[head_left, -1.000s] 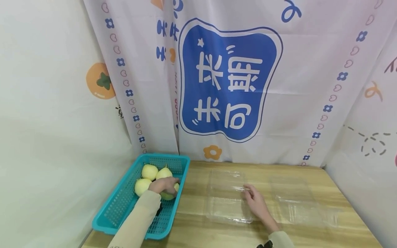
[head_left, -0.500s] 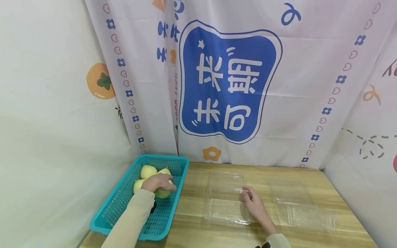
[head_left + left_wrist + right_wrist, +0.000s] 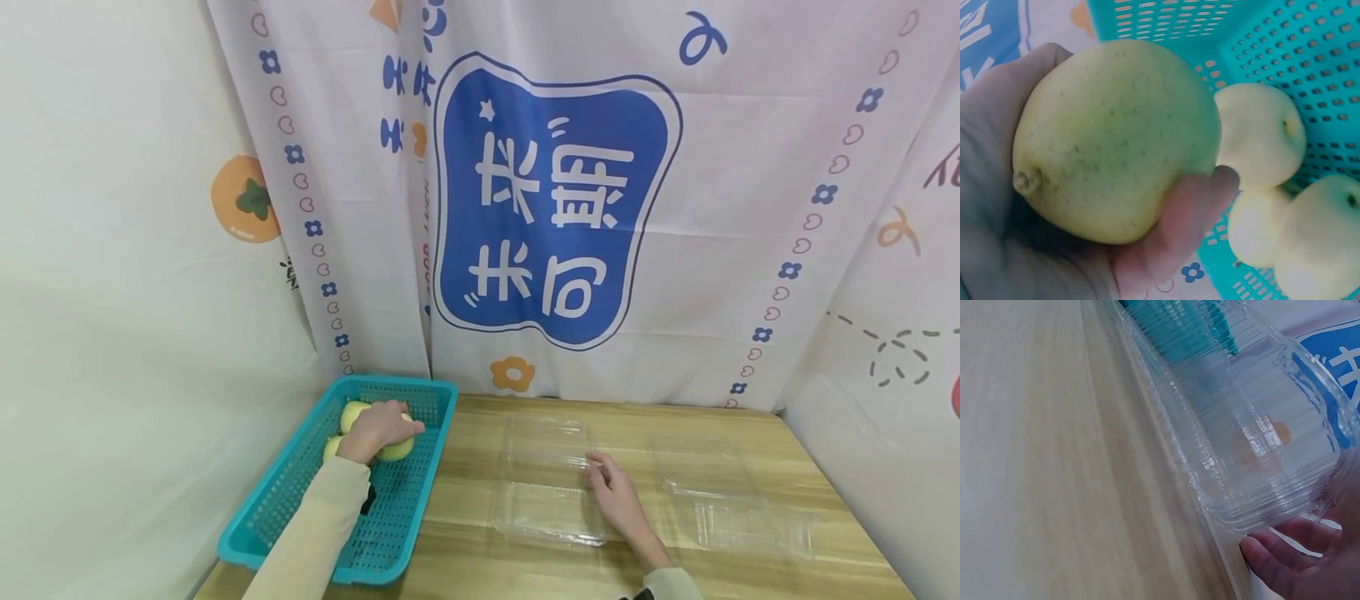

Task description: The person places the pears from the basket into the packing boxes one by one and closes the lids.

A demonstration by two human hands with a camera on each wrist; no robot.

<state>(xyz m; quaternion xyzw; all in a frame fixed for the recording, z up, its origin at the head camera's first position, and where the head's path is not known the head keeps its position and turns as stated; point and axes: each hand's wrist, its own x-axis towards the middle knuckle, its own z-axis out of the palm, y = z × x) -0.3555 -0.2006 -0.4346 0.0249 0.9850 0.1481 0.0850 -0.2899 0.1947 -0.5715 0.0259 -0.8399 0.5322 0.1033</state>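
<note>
In the head view my left hand [image 3: 381,427] is over the teal basket [image 3: 439,467], gripping a round yellow-green pear [image 3: 396,451]. The left wrist view shows that pear [image 3: 1119,144] up close, speckled, its short stem at the left, thumb and fingers curled round it. Other pale pears [image 3: 1260,134] lie in the basket beyond it. My right hand [image 3: 619,497] is at the right side of a clear plastic clamshell box [image 3: 551,510], which stands lid up on the table. In the right wrist view relaxed fingers [image 3: 1272,556] rest right at the box's rim.
A second clear clamshell box [image 3: 720,492] sits to the right on the wooden table [image 3: 465,542]. A printed cloth [image 3: 705,275] hangs along the table's back edge, and a white wall [image 3: 135,333] rises beside the basket.
My left hand has lifted the pear slightly and moved it up and left over the basket, covering the other pears more. My right hand stays at the box.
</note>
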